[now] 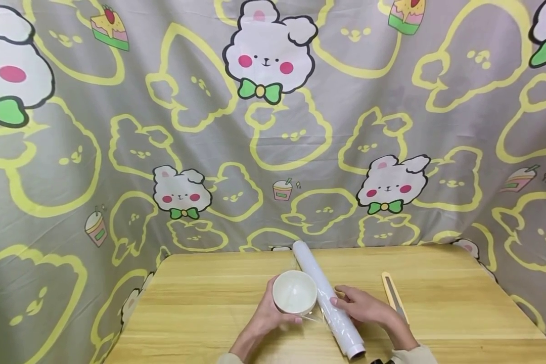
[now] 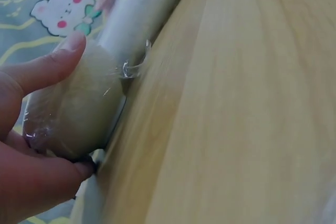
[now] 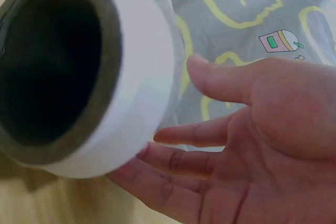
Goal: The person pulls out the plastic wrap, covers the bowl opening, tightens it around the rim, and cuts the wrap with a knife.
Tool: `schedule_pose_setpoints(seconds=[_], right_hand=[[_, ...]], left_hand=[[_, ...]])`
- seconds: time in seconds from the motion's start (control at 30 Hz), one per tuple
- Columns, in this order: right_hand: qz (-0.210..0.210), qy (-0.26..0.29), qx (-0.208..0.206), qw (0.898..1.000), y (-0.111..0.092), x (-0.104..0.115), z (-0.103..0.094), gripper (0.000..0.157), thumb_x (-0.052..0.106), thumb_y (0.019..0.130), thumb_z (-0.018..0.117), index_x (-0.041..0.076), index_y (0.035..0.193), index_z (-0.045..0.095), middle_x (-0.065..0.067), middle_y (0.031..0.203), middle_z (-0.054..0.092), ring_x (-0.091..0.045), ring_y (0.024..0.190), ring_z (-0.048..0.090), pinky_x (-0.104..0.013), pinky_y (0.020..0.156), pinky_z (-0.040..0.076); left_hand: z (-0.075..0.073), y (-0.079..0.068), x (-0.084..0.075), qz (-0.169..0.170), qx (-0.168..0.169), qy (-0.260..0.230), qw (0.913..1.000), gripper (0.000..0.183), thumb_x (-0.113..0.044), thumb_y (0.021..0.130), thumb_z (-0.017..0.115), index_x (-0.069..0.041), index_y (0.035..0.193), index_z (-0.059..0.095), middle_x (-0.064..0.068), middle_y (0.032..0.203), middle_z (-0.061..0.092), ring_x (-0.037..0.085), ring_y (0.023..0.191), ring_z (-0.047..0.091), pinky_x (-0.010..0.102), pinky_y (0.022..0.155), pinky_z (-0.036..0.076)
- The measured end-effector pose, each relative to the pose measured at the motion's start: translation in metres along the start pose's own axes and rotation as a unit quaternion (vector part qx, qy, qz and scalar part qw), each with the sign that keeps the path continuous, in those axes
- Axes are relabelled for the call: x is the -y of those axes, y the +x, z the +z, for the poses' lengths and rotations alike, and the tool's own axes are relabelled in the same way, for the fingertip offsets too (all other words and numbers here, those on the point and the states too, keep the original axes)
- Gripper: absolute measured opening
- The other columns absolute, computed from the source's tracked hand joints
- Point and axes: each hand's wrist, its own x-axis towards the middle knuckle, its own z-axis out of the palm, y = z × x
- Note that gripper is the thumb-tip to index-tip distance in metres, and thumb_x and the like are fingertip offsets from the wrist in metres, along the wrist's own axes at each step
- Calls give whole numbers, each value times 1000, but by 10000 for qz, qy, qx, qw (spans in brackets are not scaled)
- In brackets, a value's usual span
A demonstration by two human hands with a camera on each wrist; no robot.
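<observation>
My left hand grips a small white bowl, fingers on its far left side and thumb near the front. Clear plastic film covers the bowl in the left wrist view and stretches across to a long roll of cling film. That roll lies slanted on the table, right beside the bowl. On the roll's other side is my right hand, fingers extended along it. Seen from the right wrist, the thumb stands apart from the roll, while the fingertips are partly hidden behind it.
A yellow utility knife lies on the wooden table, to the right of the right hand. Behind the table and at both sides hangs a grey curtain printed with cartoon animals.
</observation>
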Motion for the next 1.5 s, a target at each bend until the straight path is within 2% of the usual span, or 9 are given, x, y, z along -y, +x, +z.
schedule_pose_setpoints(seconds=[0.13,0.3,0.53,0.8,0.93,1.1,1.33,1.43,1.5], right_hand=[[-164,23,82,9998,4,-4,7,62,26,108,51,-23,144,34,-17,102,64,-26,82,63,-38,65,56],[-218,-361,-133,9990,9,-4,14,52,30,110,46,-14,137,50,-15,106,65,-27,91,63,-44,75,55],[103,-249,-492,9984,12,1,17,40,27,107,52,-10,118,60,-9,90,62,-23,74,60,-38,58,54],[482,511,-773,9945,17,-1,22,47,27,101,65,-16,117,59,-10,93,64,-20,82,62,-39,63,61],[444,568,-832,9939,20,-4,23,56,30,101,66,-21,122,55,-11,94,64,-21,82,64,-40,62,61],[365,575,-649,9956,23,-5,24,46,28,101,65,-16,115,61,-9,89,64,-20,78,63,-40,60,60],[748,246,-1395,9871,22,2,26,40,25,89,78,-9,103,61,-10,87,61,-20,73,60,-39,56,58],[772,473,-1439,9854,21,1,25,43,23,87,78,-10,105,59,-12,87,60,-21,72,60,-38,56,58],[776,764,-1278,9858,21,-1,23,53,23,89,77,-17,116,53,-14,92,62,-21,75,63,-39,59,59]], left_hand=[[-5,-1,5,-149,118,-270,9995,111,11,59,91,-3,153,33,21,148,47,38,133,48,52,116,35],[-10,0,9,-388,242,-655,9968,113,12,60,90,-5,156,32,18,150,46,35,134,47,44,115,37],[-10,2,8,-330,351,-622,9969,121,17,57,88,-3,158,24,21,152,41,40,137,43,57,119,28],[-16,3,7,-253,414,-292,9984,113,16,57,89,0,153,31,22,149,46,40,135,46,59,118,30],[-19,6,11,-314,406,-250,9984,113,16,55,90,-2,152,35,19,148,48,39,134,47,59,118,29],[-26,10,15,-275,569,-238,9977,112,15,56,90,-2,153,37,20,147,49,38,133,48,55,117,33],[-31,15,17,-175,871,-313,9956,111,15,58,89,-2,154,35,20,147,48,34,130,51,42,114,39],[-31,16,17,-125,948,-323,9949,112,14,58,89,-3,154,34,20,148,47,32,130,50,41,114,38],[-31,16,17,-123,964,-305,9948,112,13,58,89,-3,154,33,20,148,47,31,130,50,41,114,37]])
